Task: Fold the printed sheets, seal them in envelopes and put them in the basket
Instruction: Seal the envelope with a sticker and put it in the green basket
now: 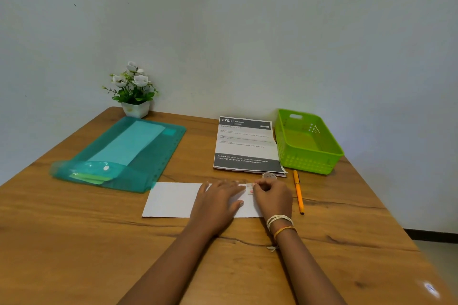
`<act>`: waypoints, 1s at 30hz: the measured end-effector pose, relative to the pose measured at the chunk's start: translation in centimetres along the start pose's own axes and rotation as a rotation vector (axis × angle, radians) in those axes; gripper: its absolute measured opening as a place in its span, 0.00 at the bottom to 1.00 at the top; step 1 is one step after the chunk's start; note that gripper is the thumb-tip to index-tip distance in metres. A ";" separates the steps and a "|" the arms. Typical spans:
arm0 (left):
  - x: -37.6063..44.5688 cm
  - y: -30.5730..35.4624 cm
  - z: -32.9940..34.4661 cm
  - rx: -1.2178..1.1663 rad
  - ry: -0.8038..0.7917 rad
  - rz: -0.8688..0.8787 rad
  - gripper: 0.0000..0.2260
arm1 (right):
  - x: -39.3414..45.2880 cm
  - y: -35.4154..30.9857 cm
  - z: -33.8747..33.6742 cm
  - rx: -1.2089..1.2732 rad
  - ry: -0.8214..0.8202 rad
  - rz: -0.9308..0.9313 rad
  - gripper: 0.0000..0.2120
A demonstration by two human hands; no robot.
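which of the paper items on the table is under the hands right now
The plain white envelope at the near edge; both hands press on its right end. The printed sheets lie untouched farther back, beside the green basket.

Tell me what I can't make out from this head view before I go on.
- Envelope flap and seal: covered by both hands.
- Small piece pinched by the right hand: too small to identify.
- Tape roll: partly hidden behind the fingers.
- Printed sheets: body text too small; count unclear.
- Basket floor: near wall partly hides it.

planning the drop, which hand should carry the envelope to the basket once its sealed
Probably the right hand. It is at the envelope's right end, the side where the green basket stands. The left hand lies flat mid-envelope, farther away.
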State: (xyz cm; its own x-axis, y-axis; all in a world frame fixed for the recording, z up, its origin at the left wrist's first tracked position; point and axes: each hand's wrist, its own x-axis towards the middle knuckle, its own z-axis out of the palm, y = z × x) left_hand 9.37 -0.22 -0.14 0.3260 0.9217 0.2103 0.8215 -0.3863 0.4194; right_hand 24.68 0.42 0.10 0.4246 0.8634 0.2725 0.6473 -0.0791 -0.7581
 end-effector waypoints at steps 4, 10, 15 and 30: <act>0.2 0.1 0.1 0.051 -0.043 0.026 0.19 | -0.2 -0.2 0.1 -0.037 0.004 -0.004 0.06; 0.3 0.3 0.2 0.076 -0.067 0.112 0.18 | -0.3 -0.4 0.0 -0.043 0.009 -0.003 0.06; 0.2 0.1 0.5 0.091 -0.056 0.111 0.18 | 0.0 0.1 0.5 -0.081 0.017 -0.037 0.04; 0.2 -0.1 0.7 0.157 -0.044 0.131 0.20 | -0.8 1.0 -0.2 -0.122 -0.034 -0.157 0.06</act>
State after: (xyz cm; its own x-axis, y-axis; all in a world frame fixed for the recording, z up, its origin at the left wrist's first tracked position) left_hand 9.64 0.05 -0.76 0.4521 0.8661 0.2133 0.8325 -0.4955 0.2477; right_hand 25.14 -0.40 -0.80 0.2922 0.8862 0.3596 0.7764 -0.0002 -0.6302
